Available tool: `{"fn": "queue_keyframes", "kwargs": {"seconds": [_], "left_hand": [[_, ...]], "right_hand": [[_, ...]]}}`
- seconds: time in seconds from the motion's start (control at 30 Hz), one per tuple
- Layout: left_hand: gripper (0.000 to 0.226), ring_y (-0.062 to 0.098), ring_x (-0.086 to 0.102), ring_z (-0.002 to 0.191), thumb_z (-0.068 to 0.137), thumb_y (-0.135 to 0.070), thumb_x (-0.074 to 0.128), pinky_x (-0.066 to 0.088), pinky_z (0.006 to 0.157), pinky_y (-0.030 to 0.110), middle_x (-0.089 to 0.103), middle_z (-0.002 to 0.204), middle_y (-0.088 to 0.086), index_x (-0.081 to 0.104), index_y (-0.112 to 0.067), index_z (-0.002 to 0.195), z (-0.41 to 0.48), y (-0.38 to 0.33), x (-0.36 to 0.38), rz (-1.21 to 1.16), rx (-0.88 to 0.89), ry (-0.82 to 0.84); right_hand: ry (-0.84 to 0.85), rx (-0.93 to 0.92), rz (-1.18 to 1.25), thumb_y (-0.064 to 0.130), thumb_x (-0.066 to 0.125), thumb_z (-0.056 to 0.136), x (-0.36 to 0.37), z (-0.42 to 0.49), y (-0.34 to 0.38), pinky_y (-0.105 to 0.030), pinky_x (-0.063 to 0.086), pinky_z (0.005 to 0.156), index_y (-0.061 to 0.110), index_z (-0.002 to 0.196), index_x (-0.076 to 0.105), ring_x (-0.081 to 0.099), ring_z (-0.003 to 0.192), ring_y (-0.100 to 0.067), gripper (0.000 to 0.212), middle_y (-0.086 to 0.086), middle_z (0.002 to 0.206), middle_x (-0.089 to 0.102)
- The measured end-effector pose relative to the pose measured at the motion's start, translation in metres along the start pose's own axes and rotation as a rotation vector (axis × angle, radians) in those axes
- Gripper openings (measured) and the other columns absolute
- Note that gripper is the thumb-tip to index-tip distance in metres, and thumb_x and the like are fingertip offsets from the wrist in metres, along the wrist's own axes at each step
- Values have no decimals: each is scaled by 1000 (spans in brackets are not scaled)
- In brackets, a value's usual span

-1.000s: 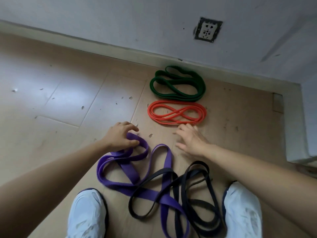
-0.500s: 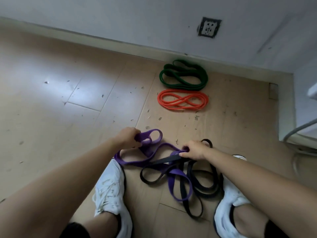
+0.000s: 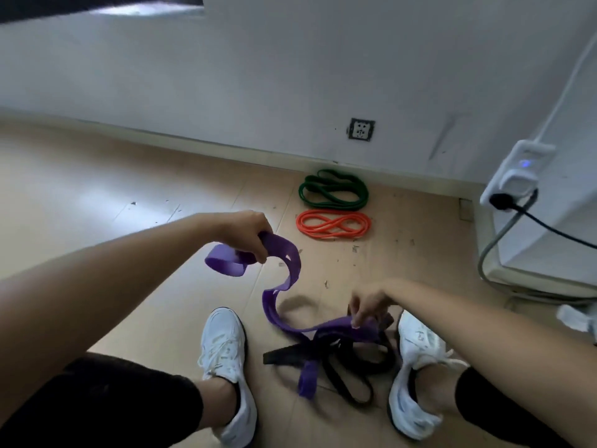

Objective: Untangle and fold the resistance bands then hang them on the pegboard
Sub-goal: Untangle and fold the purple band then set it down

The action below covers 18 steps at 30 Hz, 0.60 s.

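My left hand (image 3: 247, 232) grips one end of the purple band (image 3: 289, 263) and holds it lifted off the floor. The purple band curves down to a tangle with the black band (image 3: 352, 357) lying between my white shoes. Low over that tangle, my right hand (image 3: 368, 305) pinches the purple band where it crosses the black one. A folded green band (image 3: 334, 190) and a folded orange band (image 3: 334, 225) lie side by side on the floor near the wall. No pegboard is in view.
Wooden floor with small bits of debris stretches to a white wall with a socket (image 3: 361, 129). At the right stands a white appliance (image 3: 549, 221) with a plug strip (image 3: 513, 173) and cables (image 3: 491, 250). My shoes (image 3: 226, 360) flank the tangle.
My left hand has raised the purple band's end up off the floor. My right hand moved from the floor to the tangle and pinched the band. The view has tilted up.
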<state>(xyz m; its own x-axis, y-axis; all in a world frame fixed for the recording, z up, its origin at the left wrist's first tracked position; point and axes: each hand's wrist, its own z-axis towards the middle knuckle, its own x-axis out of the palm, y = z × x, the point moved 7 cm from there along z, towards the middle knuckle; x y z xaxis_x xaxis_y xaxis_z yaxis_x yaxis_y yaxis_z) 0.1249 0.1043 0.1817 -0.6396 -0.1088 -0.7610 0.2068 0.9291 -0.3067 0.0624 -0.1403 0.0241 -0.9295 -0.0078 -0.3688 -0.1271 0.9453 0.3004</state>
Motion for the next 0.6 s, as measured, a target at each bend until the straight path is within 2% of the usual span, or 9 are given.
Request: {"fn": "queue_keyframes", "kwargs": {"seconds": [0.1,0.17,0.23,0.3,0.37,0.4,0.43,0.5,0.6], "left_hand": [[13,10,58,56,74,-17,82,46,53,23,67,65,-5,73,-14,83,-37,-26,-26,-131,54,-24],[14,9,55,54,75,-13,83,43,49,22,65,63,-5,74,-12,86,-61,-42,-43,-214,110,-50],[14,10,53,55,79,-16,85,40,48,22,63,63,-4,75,-12,87,-81,-56,-58,-309,171,-67],[17,13,52,59,81,-23,84,40,49,23,60,65,-2,73,-11,88,-96,-69,-71,-407,235,-81],[21,13,54,60,85,-24,80,43,52,24,60,66,-3,72,-8,95,-106,-81,-85,-478,298,-137],[21,12,56,60,86,-23,78,45,53,23,62,67,-4,71,-8,98,-111,-85,-93,-503,324,-188],[20,11,57,60,86,-22,77,47,55,23,62,67,-4,70,-8,98,-116,-89,-102,-530,347,-245],[23,12,56,61,81,-26,78,48,56,23,59,68,0,69,-9,93,-126,-94,-121,-587,394,-361],[39,15,52,61,74,-37,78,46,56,25,55,71,5,70,-6,97,-135,-90,-150,-668,417,-577]], "right_hand": [[-273,-156,148,26,76,88,-46,-41,29,-24,48,59,12,94,70,63,70,-15,17,-16,91,72],[-425,-281,218,31,80,84,-72,-77,54,-23,51,71,14,119,65,63,86,-12,42,-9,110,68],[-505,-430,323,34,84,80,-92,-117,83,-25,51,90,21,144,47,58,110,-12,75,3,127,55],[-500,-565,409,31,86,79,-105,-153,112,-29,51,99,30,150,40,58,119,-16,85,5,137,51],[-510,-666,387,29,84,81,-115,-184,138,-33,53,100,32,140,53,63,116,-18,67,4,132,61],[-529,-704,369,25,82,84,-119,-200,149,-33,54,99,26,131,62,67,111,-17,51,3,123,68],[-555,-732,368,19,80,86,-124,-214,156,-31,54,95,18,119,69,69,103,-13,34,0,112,72],[-580,-777,396,9,74,90,-133,-238,166,-26,55,83,11,99,70,68,87,-9,9,-5,95,70],[-660,-799,416,8,70,92,-155,-264,169,-34,56,81,9,97,66,66,82,-15,6,-7,91,66]]}}
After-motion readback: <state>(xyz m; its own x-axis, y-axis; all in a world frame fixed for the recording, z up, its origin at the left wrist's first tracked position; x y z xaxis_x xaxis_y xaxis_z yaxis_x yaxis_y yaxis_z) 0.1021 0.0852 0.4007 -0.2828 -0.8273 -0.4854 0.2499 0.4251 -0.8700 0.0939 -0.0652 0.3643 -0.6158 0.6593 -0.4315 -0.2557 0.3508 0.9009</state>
